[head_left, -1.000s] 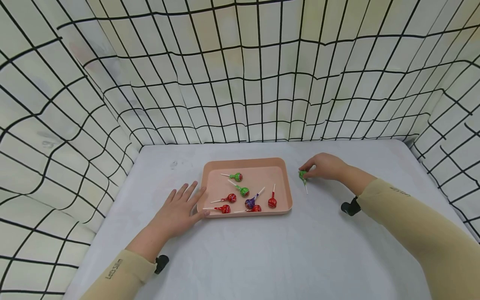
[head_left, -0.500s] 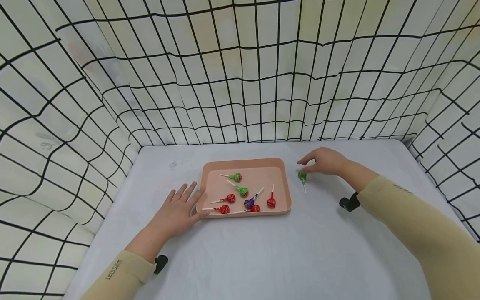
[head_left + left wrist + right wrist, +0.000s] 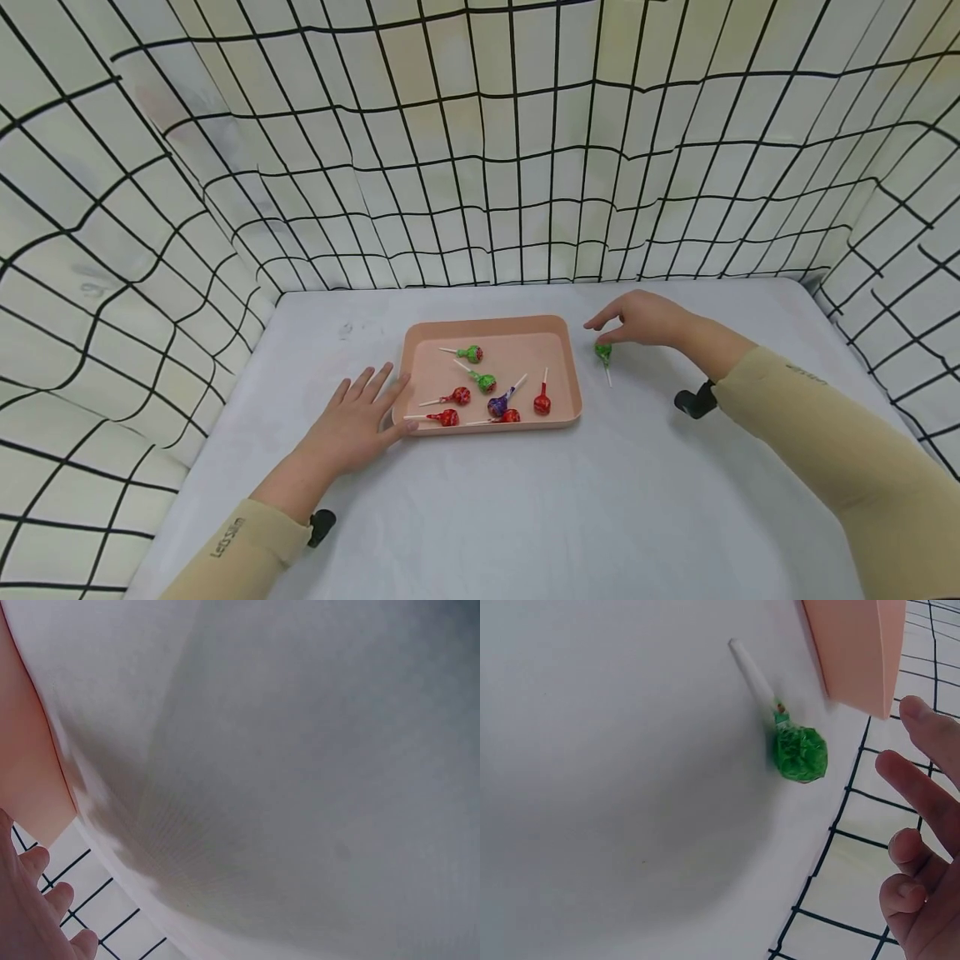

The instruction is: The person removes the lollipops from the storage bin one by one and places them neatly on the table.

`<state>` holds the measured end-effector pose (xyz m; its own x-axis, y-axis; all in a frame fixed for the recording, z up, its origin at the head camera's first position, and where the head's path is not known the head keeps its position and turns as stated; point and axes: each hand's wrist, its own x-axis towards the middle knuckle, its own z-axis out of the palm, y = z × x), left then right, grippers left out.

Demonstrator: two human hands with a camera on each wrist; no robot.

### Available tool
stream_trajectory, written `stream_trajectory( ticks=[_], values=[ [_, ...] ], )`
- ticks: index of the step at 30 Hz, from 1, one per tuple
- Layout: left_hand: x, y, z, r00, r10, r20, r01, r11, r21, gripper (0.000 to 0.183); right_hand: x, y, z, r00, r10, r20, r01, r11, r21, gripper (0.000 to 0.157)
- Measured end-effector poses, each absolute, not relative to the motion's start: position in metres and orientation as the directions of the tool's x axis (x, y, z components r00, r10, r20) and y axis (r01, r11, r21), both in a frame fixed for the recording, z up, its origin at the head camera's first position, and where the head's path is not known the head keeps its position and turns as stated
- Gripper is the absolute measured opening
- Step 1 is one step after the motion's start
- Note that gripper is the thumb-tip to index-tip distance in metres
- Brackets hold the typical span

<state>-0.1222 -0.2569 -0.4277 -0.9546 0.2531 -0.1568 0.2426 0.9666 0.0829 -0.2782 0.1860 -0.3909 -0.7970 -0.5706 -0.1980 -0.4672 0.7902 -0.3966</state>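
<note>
A smooth, round-cornered tray lies mid-frame, left hand spread alongside; at right, the right hand, loosely parted and empty, hovers by a crinkly, round-headed green lollipop.

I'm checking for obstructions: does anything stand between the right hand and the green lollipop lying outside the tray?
Nothing visible does. In the head view, the right hand is right by the wrapped end of the green lollipop, though whether they touch is unclear; the right wrist view shows no object between them.
</note>
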Motion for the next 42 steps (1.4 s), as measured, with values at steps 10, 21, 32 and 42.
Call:
stream_trajectory(
  ticks=[10, 21, 32, 42],
  values=[
    [-0.122, -0.257, -0.429, -0.955, 0.252, -0.157, 0.242, 0.967, 0.081, 0.084, -0.270, 0.164, -0.383, -0.760, -0.604, -0.241, -0.493, 0.777, -0.392, 0.035],
    [-0.124, -0.257, -0.429, -0.955, 0.250, -0.160, 0.241, 0.968, 0.074, 0.085, -0.253, 0.127, -0.382, -0.695, -0.656, -0.292, -0.524, 0.742, -0.418, 0.036],
    [-0.123, -0.259, -0.429, -0.956, 0.248, -0.154, 0.239, 0.968, 0.078, 0.084, -0.243, 0.104, -0.381, -0.647, -0.682, -0.340, -0.530, 0.723, -0.443, 0.028],
    [-0.123, -0.257, -0.428, -0.955, 0.257, -0.150, 0.246, 0.965, 0.091, 0.083, -0.234, 0.093, -0.393, -0.583, -0.707, -0.400, -0.604, 0.706, -0.368, 0.023]
  ],
)
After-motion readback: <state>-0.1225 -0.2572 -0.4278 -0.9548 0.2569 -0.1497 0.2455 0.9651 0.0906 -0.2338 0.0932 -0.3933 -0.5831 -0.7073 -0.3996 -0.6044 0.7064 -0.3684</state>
